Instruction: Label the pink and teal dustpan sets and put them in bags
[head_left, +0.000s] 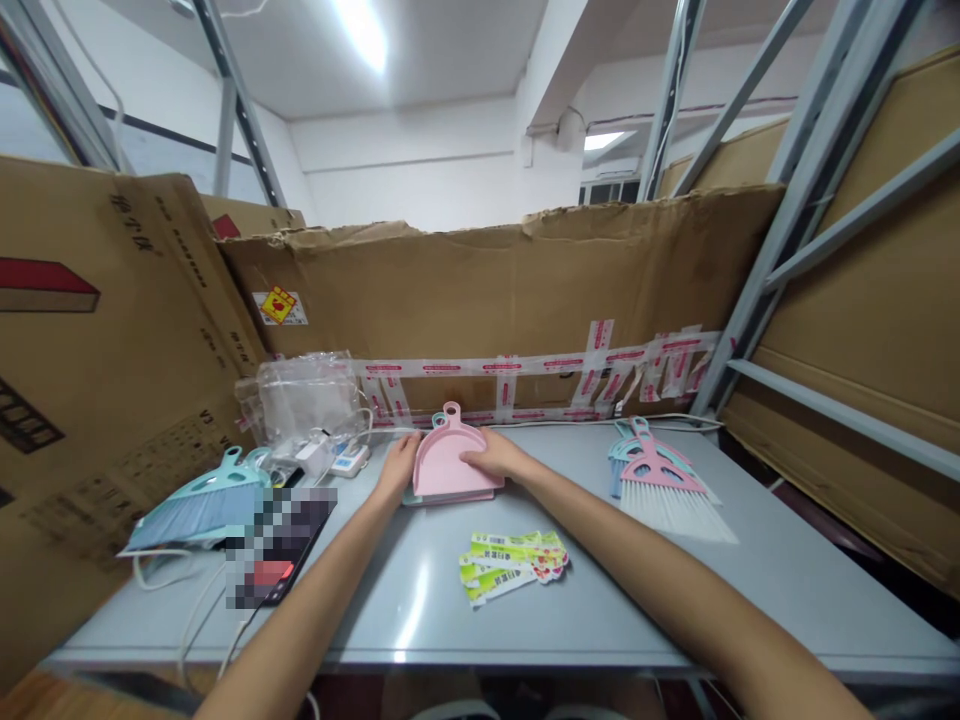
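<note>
Pink plastic dustpan [448,468] sits near the tabletop's [397,620] back edge, clasped at both sides by the left hand [397,468] and right hand [495,453].

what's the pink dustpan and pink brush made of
The pink dustpan looks like moulded plastic: smooth, satin sheen, one-piece handle loop. The brush head looks similar; its white bristles look like thin synthetic fibres, though hard to confirm.
</note>
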